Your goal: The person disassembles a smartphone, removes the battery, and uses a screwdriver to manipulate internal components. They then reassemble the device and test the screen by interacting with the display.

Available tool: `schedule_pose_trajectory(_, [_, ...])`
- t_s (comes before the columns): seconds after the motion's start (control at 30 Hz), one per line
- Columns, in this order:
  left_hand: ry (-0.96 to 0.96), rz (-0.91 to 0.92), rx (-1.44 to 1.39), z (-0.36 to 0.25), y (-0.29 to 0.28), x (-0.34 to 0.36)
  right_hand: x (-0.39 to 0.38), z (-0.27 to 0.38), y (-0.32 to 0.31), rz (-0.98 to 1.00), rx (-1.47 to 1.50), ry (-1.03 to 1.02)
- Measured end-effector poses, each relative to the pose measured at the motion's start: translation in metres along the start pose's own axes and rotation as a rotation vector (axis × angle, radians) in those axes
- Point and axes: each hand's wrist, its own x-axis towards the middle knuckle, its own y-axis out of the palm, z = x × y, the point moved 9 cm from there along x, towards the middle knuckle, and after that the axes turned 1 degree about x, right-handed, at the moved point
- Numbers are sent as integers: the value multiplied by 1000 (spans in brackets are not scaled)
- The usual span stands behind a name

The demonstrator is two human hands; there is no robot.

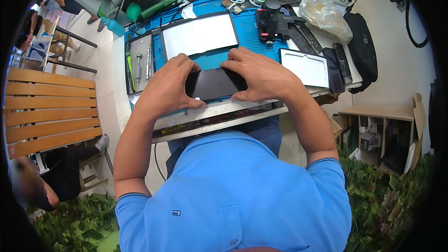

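A dark, flat, glossy rectangle that looks like a smartphone [213, 84] lies at the near edge of the workbench, its long side running left to right. My left hand [171, 86] grips its left end, fingers along the far edge and thumb along the near one. At the opposite end my right hand [255, 73] holds it the same way. Both hands are closed around the ends and hide the corners. Just beyond it sits a black-rimmed tray with a white surface [200, 36] on a blue work mat [249, 23].
Left on the bench is a tool tray [135, 46] with screwdrivers [138, 67]. A blue bottle [113, 26] stands behind it. Rightward are a black clamp fixture [273, 23], a white shallow box [305, 68], dark phones [333, 67], a plastic bag [324, 15] and a black pouch [362, 42].
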Motion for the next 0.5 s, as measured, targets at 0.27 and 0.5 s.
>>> schedule_pose_trajectory(0.27, [30, 40, -48, 12, -1, 1, 0, -4, -3, -31, 44, -72])
schedule_pose_trajectory(0.5, [-22, 55, -297, 30, -5, 1, 3, -20, -15, -106, 157, 10])
